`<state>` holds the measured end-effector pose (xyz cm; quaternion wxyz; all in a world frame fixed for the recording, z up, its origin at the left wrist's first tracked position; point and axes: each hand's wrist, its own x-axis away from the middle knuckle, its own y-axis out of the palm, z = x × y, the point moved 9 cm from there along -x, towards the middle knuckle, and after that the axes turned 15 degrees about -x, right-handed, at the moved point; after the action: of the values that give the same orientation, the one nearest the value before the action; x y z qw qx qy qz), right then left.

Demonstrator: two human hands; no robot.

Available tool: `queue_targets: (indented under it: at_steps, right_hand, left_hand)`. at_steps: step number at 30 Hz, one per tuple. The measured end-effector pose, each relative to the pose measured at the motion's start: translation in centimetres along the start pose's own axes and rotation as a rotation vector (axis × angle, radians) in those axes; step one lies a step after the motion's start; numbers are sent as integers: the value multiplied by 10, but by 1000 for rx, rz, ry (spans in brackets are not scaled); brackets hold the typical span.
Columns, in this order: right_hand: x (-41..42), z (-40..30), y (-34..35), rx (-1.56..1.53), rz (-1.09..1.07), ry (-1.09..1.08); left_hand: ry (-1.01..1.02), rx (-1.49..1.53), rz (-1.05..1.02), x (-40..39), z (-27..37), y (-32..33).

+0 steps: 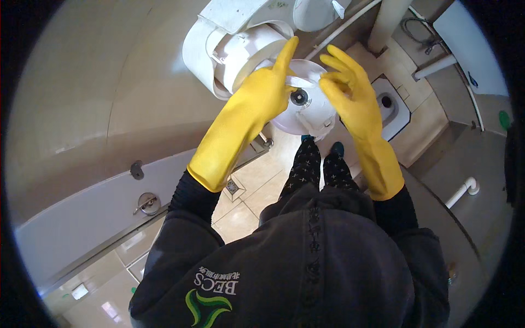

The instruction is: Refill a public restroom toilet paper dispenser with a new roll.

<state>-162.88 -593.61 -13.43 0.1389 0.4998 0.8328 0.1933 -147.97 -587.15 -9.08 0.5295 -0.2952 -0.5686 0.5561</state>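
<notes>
Both my hands wear long yellow rubber gloves. Between them is a white disc-shaped object (287,112), apparently a large toilet paper roll, with a dark round centre and torn-looking loose white material at its lower edge. My left hand (268,88) is at its left side, index finger extended, with a narrow white strip (301,82) at its thumb. The strip runs across to my right hand (348,86), whose thumb and index finger curl near its end; whether they pinch it is unclear. Beyond my left hand, a white round dispenser (197,53) is on the wall, its inside partly exposed.
Another white fixture (313,16) is near the top edge. A squat toilet (389,108) is set in the floor at right, near a white pipe (434,67) and a pale panel or tank (471,49). A partition (94,209) with a metal latch (148,203) runs along the left.
</notes>
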Motion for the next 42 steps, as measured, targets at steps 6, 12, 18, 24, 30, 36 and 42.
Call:
queue_targets:
  at_steps: [6,12,18,24,30,36,42]
  right_hand:
    - [-2,12,30,136,-202,16]
    - [-12,40,18,172,-251,587]
    - [-19,12,2,-59,-182,198]
    - [-2,-9,54,138,-480,-220]
    - [0,-16,59,313,-579,-535]
    - [7,-3,48,440,-523,-517]
    - [-6,11,46,289,-516,-118]
  left_hand:
    - [18,-25,-85,4,1,-5]
    - [65,-59,-58,12,-2,9]
    - [11,26,-72,10,-3,-4]
    - [121,158,-222,8,-9,-7]
    - [97,336,-504,9,-9,5]
    - [-105,382,-421,19,-13,5]
    - [-95,385,-306,29,-25,17]
